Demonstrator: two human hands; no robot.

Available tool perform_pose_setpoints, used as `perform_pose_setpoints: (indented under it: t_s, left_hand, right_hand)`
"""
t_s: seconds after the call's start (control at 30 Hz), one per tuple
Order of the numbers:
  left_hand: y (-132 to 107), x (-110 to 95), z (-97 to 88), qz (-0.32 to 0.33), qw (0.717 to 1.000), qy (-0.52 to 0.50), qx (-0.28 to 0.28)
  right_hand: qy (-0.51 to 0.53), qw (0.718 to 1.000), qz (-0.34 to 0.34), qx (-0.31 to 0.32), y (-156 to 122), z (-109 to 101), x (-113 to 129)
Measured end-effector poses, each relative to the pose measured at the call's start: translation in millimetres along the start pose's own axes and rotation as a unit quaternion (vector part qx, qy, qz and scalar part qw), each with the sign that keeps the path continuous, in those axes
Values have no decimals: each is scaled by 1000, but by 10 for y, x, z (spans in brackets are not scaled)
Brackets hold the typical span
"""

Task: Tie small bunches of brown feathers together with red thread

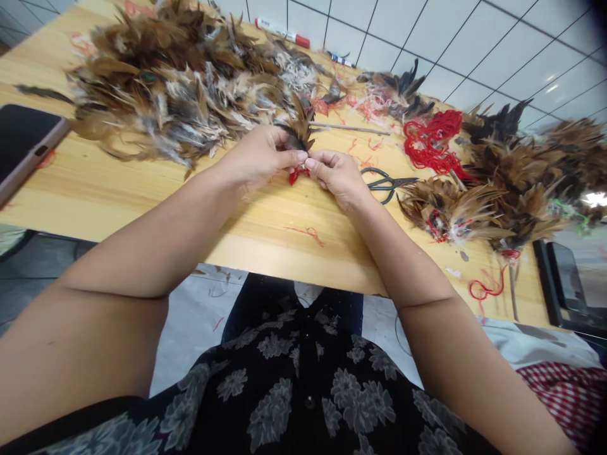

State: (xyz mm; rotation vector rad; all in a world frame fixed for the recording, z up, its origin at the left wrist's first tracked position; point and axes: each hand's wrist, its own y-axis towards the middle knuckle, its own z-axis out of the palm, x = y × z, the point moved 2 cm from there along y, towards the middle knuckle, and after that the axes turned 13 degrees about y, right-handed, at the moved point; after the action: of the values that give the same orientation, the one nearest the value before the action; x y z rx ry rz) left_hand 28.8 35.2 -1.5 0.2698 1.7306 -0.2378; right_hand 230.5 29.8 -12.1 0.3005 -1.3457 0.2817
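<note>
One tufted brown-feather bundle [302, 128] points away from you, clamped in your left hand [268, 151], your right hand [337, 175] pinching its base.

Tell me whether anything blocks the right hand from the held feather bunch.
Nothing visible: the right hand and left hand meet at the base of the feather bunch. The scissors lie off to the side.

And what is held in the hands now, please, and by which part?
A small bunch of brown feathers, held near its base by the left hand; the right hand is there too, its grip unclear.
</note>
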Motion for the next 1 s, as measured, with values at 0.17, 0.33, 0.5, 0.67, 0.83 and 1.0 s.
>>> perform_pose_setpoints:
  t_s: [0.17, 0.33, 0.5, 0.67, 0.83, 1.0]
  left_hand:
    - [-32, -15, 59, 19, 999, -38, 26]
    - [-54, -41, 62, 25, 998, -46, 32]
    - [-34, -30, 76, 39, 998, -43, 10]
    - [-39, -27, 109, 31, 998, -56, -14]
    - [-13, 9, 78, 11, 998, -63, -17]
    - [-6, 24, 79, 42, 998, -46, -22]
  right_hand:
    - [-12, 999, -3, -31, 13, -37, -46]
    - [-22, 999, 8, -48, 13, -42, -60]
    - [-21, 999, 6, -42, 14, -11, -39]
    - [-30, 999, -1, -34, 10, 7, -42]
    - [-41, 998, -3, -45, -2, 8, -56]
    - [-28, 999, 12, -40, -41, 57, -19]
